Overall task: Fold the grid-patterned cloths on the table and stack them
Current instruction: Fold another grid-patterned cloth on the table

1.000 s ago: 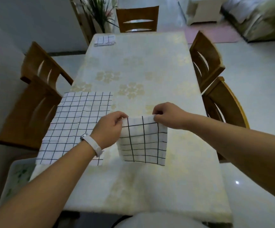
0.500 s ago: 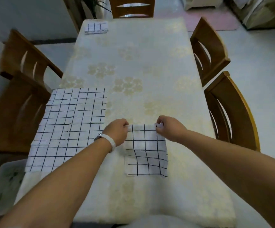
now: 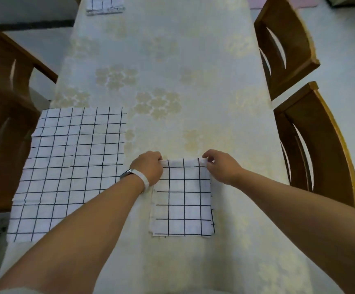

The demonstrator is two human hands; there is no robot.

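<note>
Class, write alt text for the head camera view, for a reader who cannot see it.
Two hands, the left hand and right hand, pinch the far corners of a small folded grid cloth lying flat on a cream table. A larger unfolded grid cloth lies to its left, and another folded cloth sits at the far end, with wooden chairs alongside.

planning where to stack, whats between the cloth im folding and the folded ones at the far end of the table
Head view: only bare patterned tablecloth between the held cloth and the far stack.
</note>
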